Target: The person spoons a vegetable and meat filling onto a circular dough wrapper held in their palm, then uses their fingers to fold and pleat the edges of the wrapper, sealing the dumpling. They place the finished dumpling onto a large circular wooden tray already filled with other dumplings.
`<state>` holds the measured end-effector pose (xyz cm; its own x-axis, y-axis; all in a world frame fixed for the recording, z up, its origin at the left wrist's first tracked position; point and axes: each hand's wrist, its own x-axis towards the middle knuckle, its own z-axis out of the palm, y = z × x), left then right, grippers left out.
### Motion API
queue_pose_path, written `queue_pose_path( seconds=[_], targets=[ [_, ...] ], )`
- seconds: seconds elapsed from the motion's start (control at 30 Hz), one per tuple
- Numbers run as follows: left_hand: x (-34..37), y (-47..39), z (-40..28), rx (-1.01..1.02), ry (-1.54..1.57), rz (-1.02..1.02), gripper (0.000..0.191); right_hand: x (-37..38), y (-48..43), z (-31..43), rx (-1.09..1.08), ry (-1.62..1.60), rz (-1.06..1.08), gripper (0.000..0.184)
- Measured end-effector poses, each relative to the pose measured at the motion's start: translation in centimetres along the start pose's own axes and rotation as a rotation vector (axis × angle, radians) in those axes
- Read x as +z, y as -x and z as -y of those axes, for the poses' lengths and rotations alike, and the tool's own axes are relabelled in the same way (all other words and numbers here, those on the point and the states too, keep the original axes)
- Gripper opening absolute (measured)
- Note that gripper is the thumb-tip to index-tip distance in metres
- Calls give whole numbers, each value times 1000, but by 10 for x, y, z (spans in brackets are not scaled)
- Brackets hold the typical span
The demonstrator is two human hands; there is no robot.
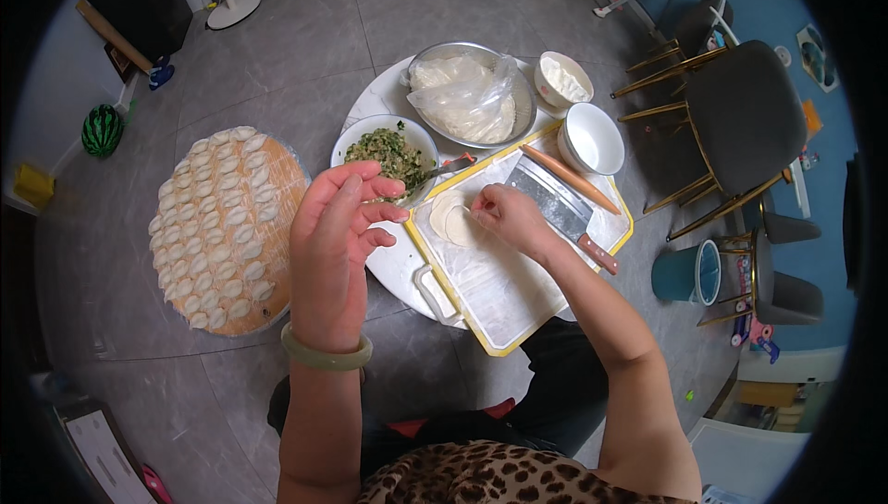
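My left hand (336,247), with a pale green bangle at the wrist, is raised in front of the filling bowl. Its fingers are loosely curled and apart, with nothing seen in them. On a floured board with a yellow rim (479,296) lie a few overlapping round dough wrappers (449,219). The fingertips of my right hand (510,216) pinch together at the right edge of the top wrapper; the thumb side is partly hidden. Beyond that hand, a cleaver (551,199) and a wooden rolling pin (572,178) lie on the board. A white bowl (340,150) holds chopped green filling (388,157) and a utensil.
A metal basin (531,112) holds dough under clear plastic (465,88). Beside it stand a bowl of flour (565,79) and a white bowl (591,140). At left, a round board (277,254) carries rows of dumplings (208,226). Chairs (746,115) and a teal bin (676,274) stand right.
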<state>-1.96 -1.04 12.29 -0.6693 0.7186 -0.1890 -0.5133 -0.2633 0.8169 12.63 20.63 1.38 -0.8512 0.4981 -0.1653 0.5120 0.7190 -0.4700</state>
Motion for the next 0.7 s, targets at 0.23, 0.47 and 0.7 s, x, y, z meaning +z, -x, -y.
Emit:
queue_pose_path(
  seconds=[0.23,0.47,0.7],
  targets=[
    [-1,-3,11,-24,-13,5,25,6,4,6,126,8,-26,24],
    [-4,-7,46,-92,-55,37,26,-20,28,28,8,-37,19,18],
    [3,-19,108,-269,-27,71,41,-72,42,65,-98,-352,126,16]
  ],
)
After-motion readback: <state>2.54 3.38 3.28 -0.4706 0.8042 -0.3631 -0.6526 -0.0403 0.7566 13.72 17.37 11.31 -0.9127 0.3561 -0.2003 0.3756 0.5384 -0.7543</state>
